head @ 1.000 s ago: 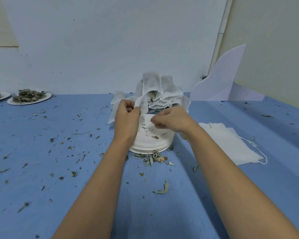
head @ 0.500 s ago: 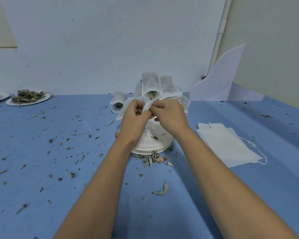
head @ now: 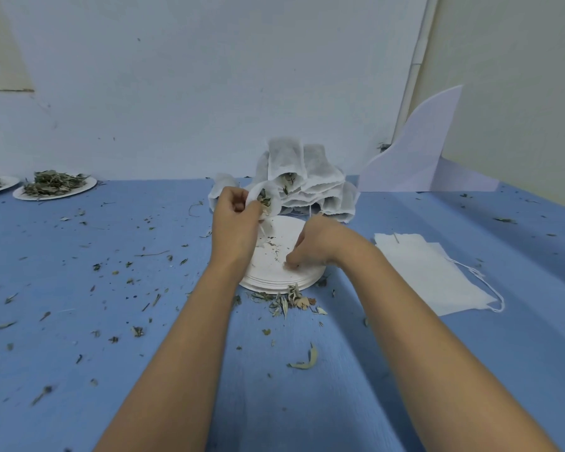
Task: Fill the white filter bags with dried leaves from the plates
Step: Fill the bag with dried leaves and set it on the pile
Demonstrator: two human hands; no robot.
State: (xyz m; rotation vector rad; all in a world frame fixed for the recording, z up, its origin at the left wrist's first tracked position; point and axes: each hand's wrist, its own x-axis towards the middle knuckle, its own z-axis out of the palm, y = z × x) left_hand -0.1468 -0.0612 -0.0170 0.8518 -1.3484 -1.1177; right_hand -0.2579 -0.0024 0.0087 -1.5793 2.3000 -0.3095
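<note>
Blue table, left hand raised gripping filter bag, right hand pinching crumbs on plates

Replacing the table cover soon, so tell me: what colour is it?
The table cover is plain blue, seen best in the head view.

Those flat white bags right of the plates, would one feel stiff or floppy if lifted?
Probably floppy: the empty filter bags lie thin and flat, and the bag in the left hand curves softly. Likely very light, so a push might slide the top one off.
</note>
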